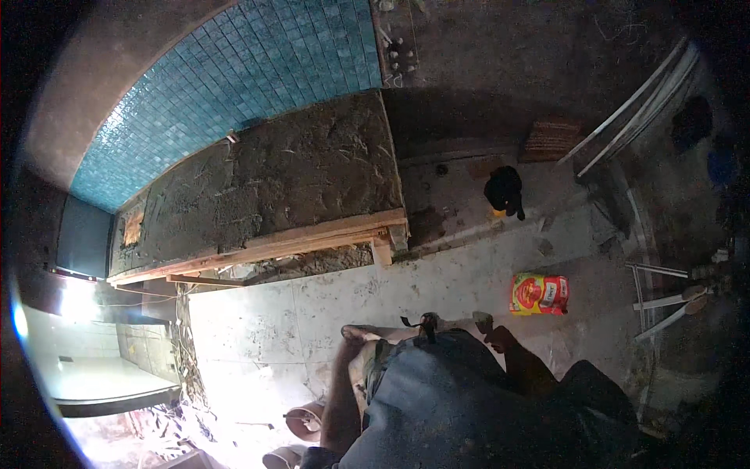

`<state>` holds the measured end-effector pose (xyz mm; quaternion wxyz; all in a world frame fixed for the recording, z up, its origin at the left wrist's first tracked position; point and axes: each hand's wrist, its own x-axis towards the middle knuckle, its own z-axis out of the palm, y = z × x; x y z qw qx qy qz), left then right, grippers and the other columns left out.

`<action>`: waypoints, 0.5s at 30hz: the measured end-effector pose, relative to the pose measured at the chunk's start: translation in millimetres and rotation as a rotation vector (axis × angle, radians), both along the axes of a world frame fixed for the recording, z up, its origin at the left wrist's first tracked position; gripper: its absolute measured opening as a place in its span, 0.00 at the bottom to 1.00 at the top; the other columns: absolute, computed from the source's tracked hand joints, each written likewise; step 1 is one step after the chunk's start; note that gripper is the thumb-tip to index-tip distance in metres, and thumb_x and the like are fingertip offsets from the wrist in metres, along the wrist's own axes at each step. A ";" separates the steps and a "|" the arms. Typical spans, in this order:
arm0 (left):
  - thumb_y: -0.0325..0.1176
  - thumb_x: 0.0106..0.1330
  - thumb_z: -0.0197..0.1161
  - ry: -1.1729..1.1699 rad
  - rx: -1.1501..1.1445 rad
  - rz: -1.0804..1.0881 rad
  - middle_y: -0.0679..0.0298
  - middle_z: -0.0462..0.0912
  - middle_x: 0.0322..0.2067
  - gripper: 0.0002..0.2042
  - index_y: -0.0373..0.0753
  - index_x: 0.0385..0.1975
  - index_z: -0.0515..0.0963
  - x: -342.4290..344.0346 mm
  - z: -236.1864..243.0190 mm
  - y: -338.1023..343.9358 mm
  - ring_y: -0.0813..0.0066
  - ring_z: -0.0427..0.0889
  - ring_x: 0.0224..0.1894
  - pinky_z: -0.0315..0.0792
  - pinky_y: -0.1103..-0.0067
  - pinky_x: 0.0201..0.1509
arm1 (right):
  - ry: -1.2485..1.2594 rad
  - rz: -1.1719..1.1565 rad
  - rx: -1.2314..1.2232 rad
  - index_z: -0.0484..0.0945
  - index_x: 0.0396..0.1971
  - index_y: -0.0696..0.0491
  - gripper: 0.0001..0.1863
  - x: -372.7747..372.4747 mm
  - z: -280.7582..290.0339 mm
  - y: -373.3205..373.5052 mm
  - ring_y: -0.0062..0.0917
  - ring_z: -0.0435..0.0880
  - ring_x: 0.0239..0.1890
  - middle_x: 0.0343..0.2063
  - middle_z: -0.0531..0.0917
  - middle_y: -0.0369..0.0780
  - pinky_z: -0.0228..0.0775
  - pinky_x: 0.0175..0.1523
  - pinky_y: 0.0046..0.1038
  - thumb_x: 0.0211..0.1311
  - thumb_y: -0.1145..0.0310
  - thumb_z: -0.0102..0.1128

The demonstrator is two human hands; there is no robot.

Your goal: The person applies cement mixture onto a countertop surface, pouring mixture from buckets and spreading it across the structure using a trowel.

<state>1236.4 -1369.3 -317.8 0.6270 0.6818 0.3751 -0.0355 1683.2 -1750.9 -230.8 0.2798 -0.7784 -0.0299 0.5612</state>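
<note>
My right hand point(500, 338), in front of my dark clothing, is closed round a small trowel with a grey blade point(483, 320). On the other side of my body, my bent left arm brings my left hand point(358, 334) close to my waist. Its fingers are too small and blurred to make out. Between the hands, a dark object with a thin strap point(427, 324) shows at the front of my clothing. Beyond them stands a long slab coated in rough wet grey mortar point(289, 164), edged along its near side by a wooden board point(305, 241).
Blue-green tiles point(258, 62) cover the wall behind the slab. A red and yellow bag point(539, 295) lies on the pale floor point(328, 297), with a black bundle point(504, 190) farther off. White pipes point(641, 109) lean at the right. Buckets point(305, 422) stand at lower left.
</note>
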 end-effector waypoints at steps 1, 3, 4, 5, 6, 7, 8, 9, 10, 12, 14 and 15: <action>0.36 0.65 0.57 -0.004 0.366 -0.259 0.52 0.81 0.47 0.14 0.38 0.48 0.79 -11.7 3.8 -37.3 0.61 0.80 0.49 0.73 0.68 0.52 | -0.025 -0.036 -0.132 0.80 0.22 0.57 0.13 0.9 -1.1 1.7 0.24 0.66 0.08 0.11 0.69 0.38 0.56 0.14 0.28 0.55 0.61 0.65; 0.39 0.60 0.62 0.319 0.407 -0.012 0.50 0.84 0.37 0.14 0.41 0.42 0.82 -28.4 6.9 -105.5 0.54 0.84 0.40 0.75 0.64 0.43 | 0.508 -0.181 0.024 0.78 0.23 0.54 0.12 27.8 -6.4 3.4 0.27 0.71 0.10 0.10 0.69 0.37 0.60 0.15 0.34 0.42 0.67 0.73; 0.42 0.60 0.61 0.345 0.635 -0.056 0.50 0.84 0.32 0.13 0.39 0.35 0.82 -37.6 12.6 -112.5 0.58 0.83 0.35 0.74 0.66 0.39 | 0.289 -0.161 -0.032 0.78 0.22 0.54 0.10 16.0 2.0 16.6 0.25 0.69 0.10 0.10 0.68 0.36 0.58 0.15 0.32 0.48 0.65 0.69; 0.42 0.60 0.61 0.382 0.647 0.002 0.50 0.84 0.32 0.13 0.39 0.35 0.82 -56.1 19.2 -123.1 0.58 0.83 0.35 0.74 0.66 0.39 | 0.070 -0.049 -0.067 0.77 0.22 0.54 0.11 12.4 8.9 46.1 0.24 0.67 0.10 0.10 0.66 0.36 0.55 0.15 0.30 0.54 0.62 0.65; 0.43 0.60 0.60 0.383 0.475 0.183 0.50 0.83 0.29 0.13 0.38 0.31 0.81 -56.5 24.1 -127.9 0.60 0.83 0.33 0.73 0.66 0.37 | 0.062 -0.044 -0.074 0.77 0.22 0.54 0.11 21.1 -9.8 34.3 0.24 0.67 0.10 0.10 0.66 0.36 0.55 0.15 0.30 0.54 0.62 0.65; 0.43 0.61 0.59 0.384 0.297 0.360 0.50 0.83 0.27 0.14 0.37 0.28 0.81 -56.8 28.9 -133.9 0.61 0.82 0.31 0.72 0.67 0.35 | 0.038 0.117 0.183 0.77 0.23 0.54 0.11 32.7 -29.8 27.1 0.24 0.67 0.09 0.10 0.66 0.36 0.55 0.15 0.30 0.54 0.62 0.65; 0.41 0.60 0.57 0.360 0.245 0.262 0.51 0.83 0.26 0.13 0.38 0.26 0.81 -43.7 28.8 -123.6 0.61 0.82 0.30 0.72 0.66 0.33 | 0.012 0.158 0.283 0.77 0.23 0.54 0.11 47.4 -56.8 0.6 0.24 0.66 0.09 0.10 0.66 0.36 0.55 0.15 0.30 0.54 0.62 0.65; 0.39 0.60 0.56 0.340 0.200 0.225 0.53 0.82 0.25 0.12 0.39 0.24 0.81 -39.1 34.4 -123.6 0.61 0.82 0.29 0.72 0.66 0.32 | -0.011 0.250 0.402 0.77 0.24 0.53 0.10 66.5 -80.5 -5.8 0.24 0.66 0.09 0.10 0.66 0.36 0.55 0.14 0.30 0.54 0.62 0.65; 0.37 0.58 0.56 0.084 0.374 0.124 0.53 0.83 0.25 0.10 0.39 0.25 0.81 -39.1 44.1 -112.8 0.59 0.83 0.29 0.73 0.66 0.33 | 0.267 -0.035 0.248 0.78 0.25 0.53 0.10 81.6 -101.9 -8.5 0.25 0.67 0.09 0.10 0.67 0.36 0.55 0.14 0.30 0.54 0.62 0.64; 0.33 0.56 0.56 0.069 0.463 0.150 0.53 0.83 0.26 0.08 0.40 0.25 0.81 -68.6 41.9 -102.6 0.56 0.83 0.32 0.74 0.64 0.34 | 0.161 0.112 0.017 0.79 0.27 0.53 0.10 75.4 -64.7 59.0 0.25 0.71 0.11 0.12 0.70 0.35 0.58 0.13 0.29 0.55 0.61 0.63; 0.32 0.54 0.55 0.211 0.485 0.156 0.53 0.82 0.27 0.06 0.41 0.25 0.80 -84.3 27.7 -90.3 0.54 0.83 0.33 0.74 0.63 0.34 | 0.184 0.060 0.094 0.79 0.27 0.53 0.10 61.9 -53.2 73.2 0.25 0.71 0.11 0.13 0.71 0.35 0.58 0.13 0.29 0.54 0.61 0.64; 0.32 0.55 0.55 0.102 0.614 0.130 0.53 0.81 0.27 0.06 0.41 0.24 0.79 -68.6 36.3 -76.2 0.53 0.82 0.32 0.73 0.63 0.34 | 0.141 0.010 0.169 0.79 0.27 0.53 0.11 69.2 -55.9 69.8 0.26 0.71 0.11 0.13 0.71 0.36 0.59 0.13 0.28 0.54 0.61 0.66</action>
